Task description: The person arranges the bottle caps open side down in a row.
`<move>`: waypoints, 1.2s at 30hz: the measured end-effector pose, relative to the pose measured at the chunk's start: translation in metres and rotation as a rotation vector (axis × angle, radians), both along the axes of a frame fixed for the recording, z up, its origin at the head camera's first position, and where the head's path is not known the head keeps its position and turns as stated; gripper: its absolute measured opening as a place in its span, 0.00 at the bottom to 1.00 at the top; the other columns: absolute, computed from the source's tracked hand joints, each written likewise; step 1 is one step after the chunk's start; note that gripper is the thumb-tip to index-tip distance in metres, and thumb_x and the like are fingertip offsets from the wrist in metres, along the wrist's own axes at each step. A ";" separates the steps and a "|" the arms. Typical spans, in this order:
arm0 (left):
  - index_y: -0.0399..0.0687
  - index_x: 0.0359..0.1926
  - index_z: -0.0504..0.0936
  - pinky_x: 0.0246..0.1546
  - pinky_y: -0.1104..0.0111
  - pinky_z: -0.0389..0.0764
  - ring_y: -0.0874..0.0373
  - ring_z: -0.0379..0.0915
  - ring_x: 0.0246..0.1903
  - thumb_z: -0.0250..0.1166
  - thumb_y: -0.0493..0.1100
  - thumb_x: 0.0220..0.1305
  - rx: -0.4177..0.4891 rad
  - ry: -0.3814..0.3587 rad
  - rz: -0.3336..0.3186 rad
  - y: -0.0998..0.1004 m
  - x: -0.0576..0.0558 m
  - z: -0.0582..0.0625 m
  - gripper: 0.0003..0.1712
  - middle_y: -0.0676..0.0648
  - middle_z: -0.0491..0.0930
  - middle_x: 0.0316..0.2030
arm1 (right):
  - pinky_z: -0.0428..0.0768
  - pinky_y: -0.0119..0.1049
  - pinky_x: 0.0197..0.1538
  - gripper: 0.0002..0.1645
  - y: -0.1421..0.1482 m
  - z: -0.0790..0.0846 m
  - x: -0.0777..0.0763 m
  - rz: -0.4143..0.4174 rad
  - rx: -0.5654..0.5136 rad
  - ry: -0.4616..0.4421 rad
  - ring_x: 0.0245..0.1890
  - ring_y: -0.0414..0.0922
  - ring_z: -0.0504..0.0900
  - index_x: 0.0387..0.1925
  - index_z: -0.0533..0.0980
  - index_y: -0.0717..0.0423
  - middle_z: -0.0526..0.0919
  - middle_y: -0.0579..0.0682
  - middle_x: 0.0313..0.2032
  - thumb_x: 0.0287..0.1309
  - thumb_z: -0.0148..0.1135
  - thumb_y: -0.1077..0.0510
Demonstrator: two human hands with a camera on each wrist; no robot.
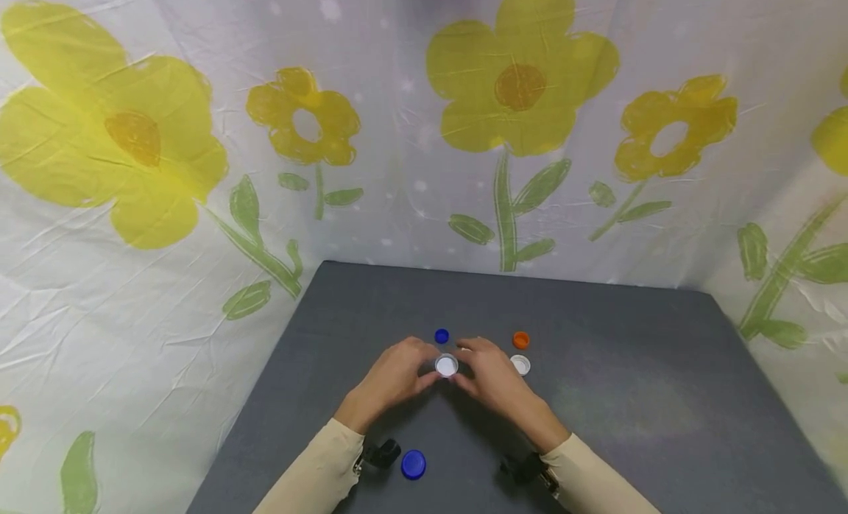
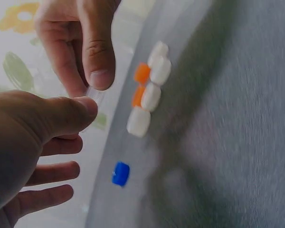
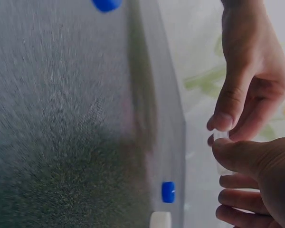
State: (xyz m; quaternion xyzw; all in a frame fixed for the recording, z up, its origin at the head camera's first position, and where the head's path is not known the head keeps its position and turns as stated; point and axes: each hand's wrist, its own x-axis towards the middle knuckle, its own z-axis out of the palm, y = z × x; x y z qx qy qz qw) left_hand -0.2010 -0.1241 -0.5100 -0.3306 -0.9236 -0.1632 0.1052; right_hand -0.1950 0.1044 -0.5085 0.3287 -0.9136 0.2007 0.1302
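Between my two hands, a white ridged bottle cap (image 1: 447, 366) is held up above the dark table. My left hand (image 1: 399, 372) pinches one side of it between thumb and fingers. From the other side my right hand (image 1: 493, 378) grips it the same way. In the left wrist view, the thumbs of the left hand (image 2: 47, 123) and the right hand (image 2: 88, 42) press close together on the cap (image 2: 96, 95). The right wrist view shows the cap's translucent side (image 3: 221, 135) between the thumbs; fingers hide much of it.
A small blue cap (image 1: 442, 336) lies beyond the hands on the table (image 1: 616, 396). An orange cap (image 1: 521, 340) and a white cap (image 1: 520, 364) lie right of them. Several caps form a cluster in the left wrist view. A larger blue cap (image 1: 414, 465) sits between the forearms.
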 end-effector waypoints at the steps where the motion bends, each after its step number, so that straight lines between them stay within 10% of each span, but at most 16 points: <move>1: 0.49 0.52 0.93 0.55 0.56 0.88 0.52 0.88 0.52 0.82 0.47 0.64 0.000 0.004 -0.010 0.001 0.003 0.002 0.17 0.51 0.93 0.49 | 0.83 0.58 0.66 0.20 0.002 0.002 0.004 0.005 0.001 0.007 0.59 0.62 0.88 0.51 0.89 0.58 0.90 0.60 0.57 0.59 0.83 0.55; 11: 0.46 0.54 0.92 0.55 0.57 0.88 0.53 0.88 0.52 0.82 0.46 0.64 0.037 -0.008 -0.093 0.003 0.031 0.023 0.19 0.50 0.93 0.51 | 0.85 0.52 0.62 0.23 0.013 0.018 0.037 0.008 -0.025 0.038 0.59 0.56 0.88 0.53 0.89 0.56 0.89 0.58 0.59 0.57 0.85 0.53; 25: 0.46 0.57 0.90 0.57 0.58 0.88 0.53 0.88 0.55 0.82 0.47 0.65 0.062 -0.013 -0.122 0.003 0.053 0.012 0.22 0.49 0.92 0.54 | 0.87 0.51 0.60 0.22 0.018 0.008 0.058 0.040 -0.115 0.010 0.59 0.52 0.89 0.51 0.89 0.56 0.91 0.53 0.57 0.56 0.85 0.55; 36: 0.45 0.59 0.89 0.55 0.61 0.87 0.55 0.86 0.52 0.85 0.48 0.60 0.077 0.288 -0.137 0.003 0.063 -0.002 0.28 0.47 0.91 0.58 | 0.87 0.52 0.60 0.19 0.024 0.008 0.056 0.029 -0.192 -0.104 0.59 0.52 0.90 0.52 0.90 0.56 0.91 0.53 0.58 0.60 0.81 0.55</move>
